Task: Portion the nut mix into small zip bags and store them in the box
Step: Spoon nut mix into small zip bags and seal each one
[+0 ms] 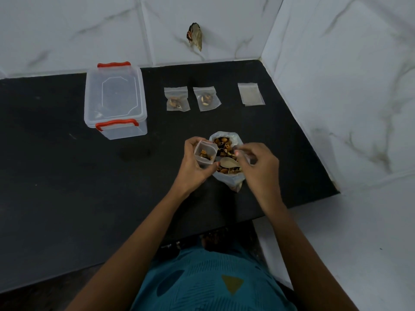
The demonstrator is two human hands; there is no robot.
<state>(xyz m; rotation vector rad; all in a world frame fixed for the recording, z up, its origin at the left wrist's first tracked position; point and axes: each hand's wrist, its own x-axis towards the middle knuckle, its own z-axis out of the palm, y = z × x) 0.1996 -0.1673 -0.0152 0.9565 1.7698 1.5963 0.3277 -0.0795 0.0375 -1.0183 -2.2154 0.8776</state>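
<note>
While left hand [195, 161] grips small zip bag [205, 154] open just beside nut mix bag [226, 144], I want its mouth wide, low over mix, so spills fall back. On right hand [258, 168] fingertips pinch together; on what, cannot tell. Lidded box [115, 99] well apart, left.

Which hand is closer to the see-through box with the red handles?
Left. The left hand, holding a small zip bag, is right of the box; the right hand is farther right, over the nut mix bag.

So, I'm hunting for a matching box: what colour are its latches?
Red-orange, on a clear plastic box; the head view shows both latches.
</note>
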